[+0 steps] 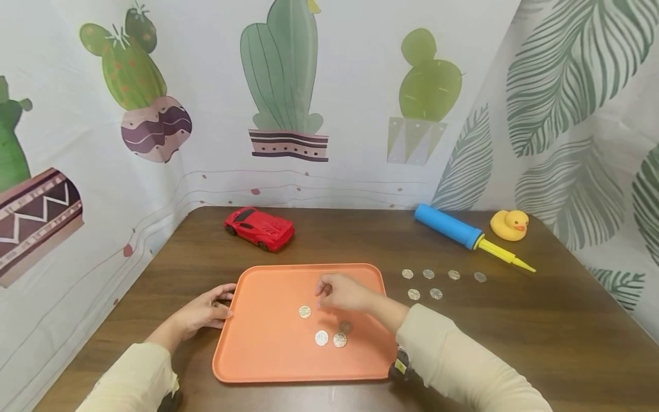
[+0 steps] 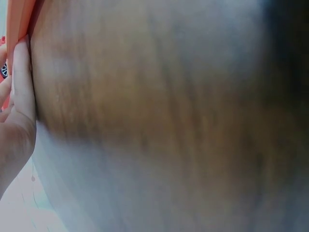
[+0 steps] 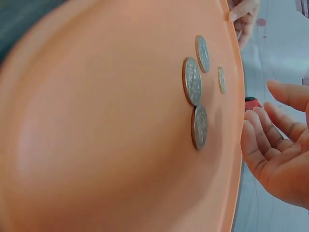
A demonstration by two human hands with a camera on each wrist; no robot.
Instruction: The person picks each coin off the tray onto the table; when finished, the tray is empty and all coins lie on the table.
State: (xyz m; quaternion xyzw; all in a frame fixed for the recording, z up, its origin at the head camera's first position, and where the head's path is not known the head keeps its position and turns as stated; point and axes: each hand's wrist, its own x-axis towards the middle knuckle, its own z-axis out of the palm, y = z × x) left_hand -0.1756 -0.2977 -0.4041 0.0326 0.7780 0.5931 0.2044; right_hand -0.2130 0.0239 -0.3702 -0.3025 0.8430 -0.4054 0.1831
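Note:
My left hand (image 1: 203, 311) rests at the left rim of an orange tray (image 1: 268, 366). In the left wrist view, the straight thumb (image 2: 23, 77) of that hand touches the tray's edge (image 2: 18, 24). Over the middle of the tray hovers my right hand (image 1: 342, 292), its fingers loosely bent. The right wrist view shows thumb and fingers apart with nothing between them. Several coins lie flat in the tray: one coin (image 1: 305, 312) stands alone, left of the right hand's fingertips, while a silvery coin (image 1: 321, 337) and two others sit close together nearer the front.
Right of the tray, several coins (image 1: 414, 294) lie in two rows on the wooden table (image 1: 515, 343). A red toy car (image 1: 259, 228) is behind the tray. At the back right are a blue and yellow pump (image 1: 450, 226) and a yellow rubber duck (image 1: 508, 225).

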